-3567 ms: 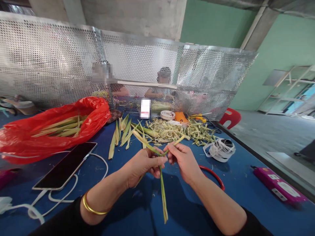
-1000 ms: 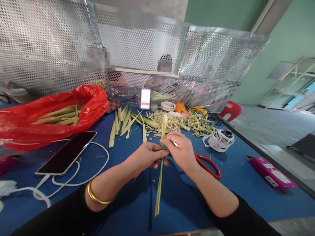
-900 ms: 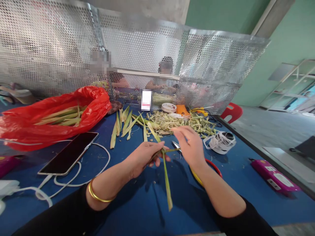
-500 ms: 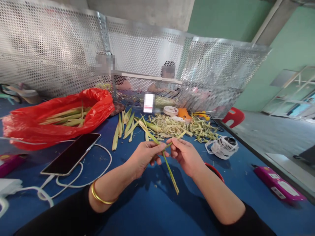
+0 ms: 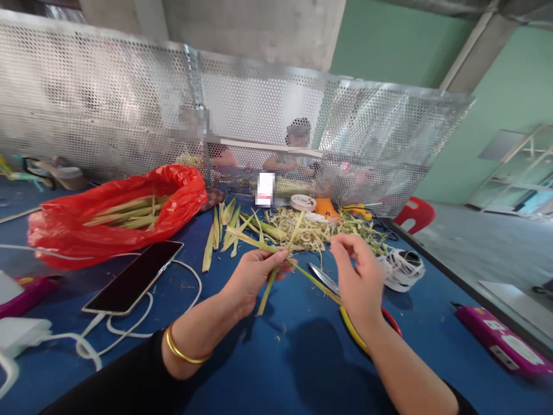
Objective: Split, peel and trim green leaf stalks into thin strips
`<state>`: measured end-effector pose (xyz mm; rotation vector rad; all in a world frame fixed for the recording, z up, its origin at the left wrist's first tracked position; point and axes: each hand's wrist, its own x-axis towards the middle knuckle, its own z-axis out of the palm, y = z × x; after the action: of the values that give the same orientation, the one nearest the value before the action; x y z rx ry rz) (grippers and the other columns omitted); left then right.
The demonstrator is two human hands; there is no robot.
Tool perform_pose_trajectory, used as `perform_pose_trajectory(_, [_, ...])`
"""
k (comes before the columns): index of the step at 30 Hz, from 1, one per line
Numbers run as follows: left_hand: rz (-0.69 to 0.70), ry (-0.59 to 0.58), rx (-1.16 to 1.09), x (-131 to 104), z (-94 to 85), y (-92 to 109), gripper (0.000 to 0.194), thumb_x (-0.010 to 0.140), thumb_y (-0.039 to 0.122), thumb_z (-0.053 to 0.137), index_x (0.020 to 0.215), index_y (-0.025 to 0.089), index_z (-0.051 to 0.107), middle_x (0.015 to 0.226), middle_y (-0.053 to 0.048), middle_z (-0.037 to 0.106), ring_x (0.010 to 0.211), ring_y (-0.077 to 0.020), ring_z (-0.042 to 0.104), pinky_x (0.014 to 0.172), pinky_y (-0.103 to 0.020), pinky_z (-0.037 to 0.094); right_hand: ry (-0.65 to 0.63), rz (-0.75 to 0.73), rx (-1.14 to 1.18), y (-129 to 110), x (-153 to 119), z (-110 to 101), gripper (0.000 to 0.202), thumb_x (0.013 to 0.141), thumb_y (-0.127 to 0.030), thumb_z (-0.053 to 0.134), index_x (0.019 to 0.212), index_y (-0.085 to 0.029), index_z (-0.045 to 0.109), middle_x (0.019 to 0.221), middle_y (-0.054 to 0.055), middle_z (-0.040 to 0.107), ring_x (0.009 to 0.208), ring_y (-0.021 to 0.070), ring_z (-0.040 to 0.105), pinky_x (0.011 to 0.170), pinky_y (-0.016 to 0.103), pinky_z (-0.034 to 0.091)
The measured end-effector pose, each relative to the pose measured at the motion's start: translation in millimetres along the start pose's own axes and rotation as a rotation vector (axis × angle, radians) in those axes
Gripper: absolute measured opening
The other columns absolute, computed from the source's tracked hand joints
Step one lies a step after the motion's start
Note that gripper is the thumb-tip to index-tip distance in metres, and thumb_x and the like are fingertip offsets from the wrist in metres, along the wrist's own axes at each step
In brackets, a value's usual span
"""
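The leaf strips [image 5: 252, 241] look matt, the red bag [image 5: 54, 233] glossy plastic

Bare concrete [image 5: 250, 29], a perforated screen [image 5: 246, 98] and plant scraps [image 5: 316, 234] suggest a workshop.

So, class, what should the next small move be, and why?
Probably bring the right hand to an end of the crossed, thin, green-yellow leaf strips: the left hand pinches their crossing, ends jut out several ways, and the right hand is apart from that crossing.
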<state>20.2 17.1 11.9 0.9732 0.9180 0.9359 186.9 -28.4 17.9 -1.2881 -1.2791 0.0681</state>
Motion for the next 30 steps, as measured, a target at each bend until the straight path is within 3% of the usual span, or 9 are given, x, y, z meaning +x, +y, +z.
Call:
perform_pose_trajectory(2, [0.060, 0.034, -0.066, 2, -2.2, 1, 0.021, 0.072, 0.025, 0.070, 0.091, 0.016, 0.070, 0.082, -0.006, 0.073, 0.079, -0.0148, 0.068, 0.072, -0.024, 0.049, -0.027, -0.239, -0.087, -11, -10, -5, 0.012, 0.085, -0.024, 0.054, 0.075, -0.022, 0.062, 0.075, 0.005, 0.063, 0.074, 0.0203, 0.057, 0.074, 0.036, 0.043])
perform_pose_trajectory(4, [0.113, 0.049, -0.115, 2, -1.7, 0, 0.024, 0.069, 0.023, 0.072, 0.092, 0.016, 0.069, 0.080, -0.005, 0.073, 0.079, -0.0150, 0.067, 0.072, -0.024, 0.049, -0.233, -0.326, -0.073, -17, -22, 0, 0.012, 0.083, -0.022, 0.056, 0.073, -0.022, 0.063, 0.072, 0.005, 0.063, 0.071, 0.0200, 0.057, 0.070, 0.034, 0.043])
perform_pose_trajectory(6, [0.142, 0.042, -0.154, -1, 1.6, -2, 0.026, 0.066, 0.023, 0.074, 0.090, 0.015, 0.069, 0.078, -0.005, 0.072, 0.078, -0.0150, 0.066, 0.070, -0.024, 0.049, -0.486, -0.137, -0.036, -16, -32, 13, 0.012, 0.085, -0.025, 0.054, 0.078, -0.021, 0.064, 0.075, 0.004, 0.064, 0.069, 0.0181, 0.057, 0.063, 0.030, 0.043])
perform_pose_trajectory(9, [0.114, 0.005, -0.207, -6, 8.9, -6, 0.027, 0.061, 0.021, 0.077, 0.086, 0.015, 0.069, 0.078, -0.005, 0.073, 0.075, -0.0157, 0.066, 0.068, -0.025, 0.050, -0.637, 0.170, 0.113, -9, -40, 34, 0.015, 0.083, -0.031, 0.056, 0.084, -0.017, 0.062, 0.077, 0.003, 0.065, 0.068, 0.0173, 0.058, 0.062, 0.027, 0.045])
perform_pose_trajectory(11, [0.074, -0.007, -0.218, -8, 12.3, -7, 0.029, 0.060, 0.020, 0.078, 0.086, 0.015, 0.069, 0.077, -0.006, 0.073, 0.073, -0.0155, 0.065, 0.067, -0.025, 0.050, -0.646, 0.265, 0.199, -5, -42, 43, 0.019, 0.085, -0.032, 0.052, 0.078, -0.016, 0.060, 0.075, 0.003, 0.064, 0.068, 0.0167, 0.056, 0.062, 0.027, 0.045])
perform_pose_trajectory(13, [0.055, 0.016, -0.184, -9, 13.4, -8, 0.030, 0.059, 0.020, 0.078, 0.088, 0.015, 0.070, 0.075, -0.006, 0.073, 0.065, -0.0135, 0.063, 0.057, -0.022, 0.047, -0.615, 0.267, 0.244, -4, -44, 45, 0.025, 0.089, -0.031, 0.045, 0.076, -0.016, 0.060, 0.075, 0.003, 0.063, 0.071, 0.0165, 0.055, 0.065, 0.027, 0.044])
perform_pose_trajectory(16, [0.062, 0.040, -0.109, -8, 12.6, -7, 0.031, 0.061, 0.021, 0.077, 0.091, 0.015, 0.072, 0.069, -0.005, 0.072, 0.057, -0.0112, 0.059, 0.047, -0.020, 0.040, -0.587, 0.159, 0.228, -5, -45, 42, 0.025, 0.092, -0.026, 0.040, 0.082, -0.017, 0.061, 0.083, 0.004, 0.064, 0.077, 0.0166, 0.056, 0.072, 0.028, 0.044])
perform_pose_trajectory(21, [0.088, 0.033, -0.116, -9, 12.3, -5, 0.026, 0.062, 0.019, 0.074, 0.087, 0.013, 0.071, 0.063, -0.005, 0.071, 0.056, -0.0114, 0.057, 0.049, -0.021, 0.038, -0.614, -0.019, 0.112, -2, -46, 37, 0.020, 0.090, -0.016, 0.039, 0.086, -0.019, 0.058, 0.088, 0.006, 0.064, 0.079, 0.0177, 0.056, 0.074, 0.030, 0.044])
perform_pose_trajectory(30, [0.045, 0.050, -0.150, -7, 10.5, -10, 0.025, 0.064, 0.016, 0.071, 0.088, 0.010, 0.069, 0.059, -0.005, 0.069, 0.044, -0.0056, 0.047, 0.041, -0.017, 0.028, -0.679, -0.100, 0.077, -1, -49, 40, 0.018, 0.088, -0.014, 0.036, 0.085, -0.018, 0.053, 0.087, 0.007, 0.061, 0.082, 0.0195, 0.055, 0.074, 0.033, 0.044])
